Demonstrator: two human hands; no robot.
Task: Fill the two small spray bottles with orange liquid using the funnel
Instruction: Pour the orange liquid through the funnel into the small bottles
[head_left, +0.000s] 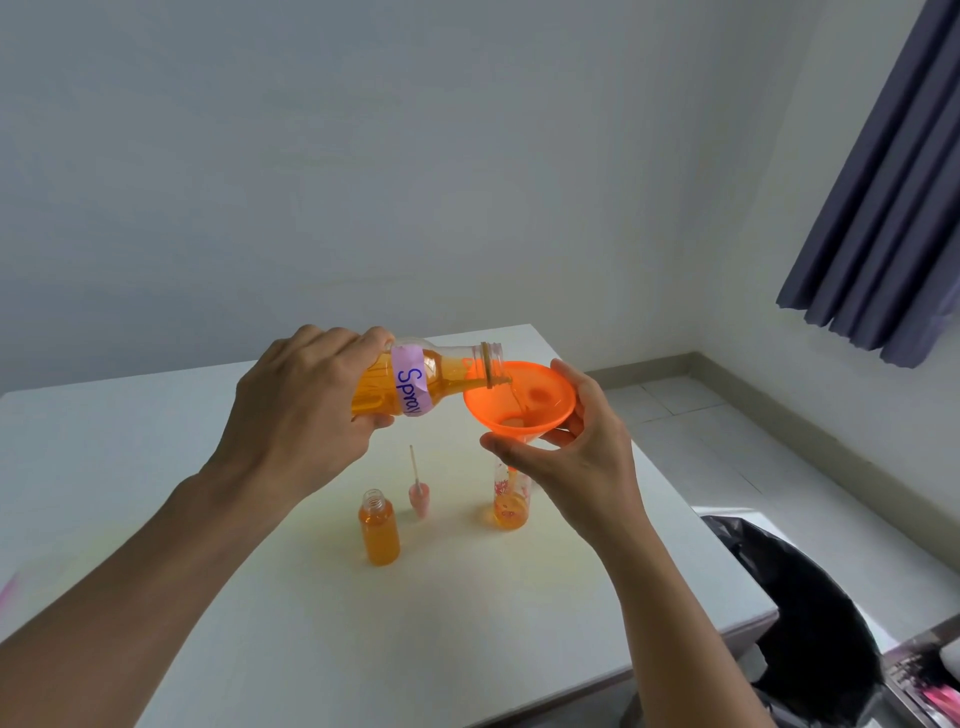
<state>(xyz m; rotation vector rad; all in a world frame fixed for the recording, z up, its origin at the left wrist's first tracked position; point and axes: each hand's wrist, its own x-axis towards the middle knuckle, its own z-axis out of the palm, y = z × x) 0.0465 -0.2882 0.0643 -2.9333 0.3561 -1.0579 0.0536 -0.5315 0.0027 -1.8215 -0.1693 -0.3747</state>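
Note:
My left hand (301, 400) grips a large clear bottle (441, 376) with a purple "Spray" label, tipped so orange liquid runs from its mouth into an orange funnel (519, 397). My right hand (576, 457) holds the funnel by its rim and cone. The funnel's spout sits in a small clear spray bottle (511, 501) standing on the table, about a third full of orange liquid. A second small bottle (380, 532), uncapped and nearly full of orange liquid, stands to the left. Between the two lies a pink spray cap (419, 496) with its dip tube pointing up.
The white table (260, 597) ends at its right edge near a black bag (810, 597) on the floor. A dark curtain (893, 208) hangs at the upper right. A magazine-like item (930, 680) lies at the lower right corner.

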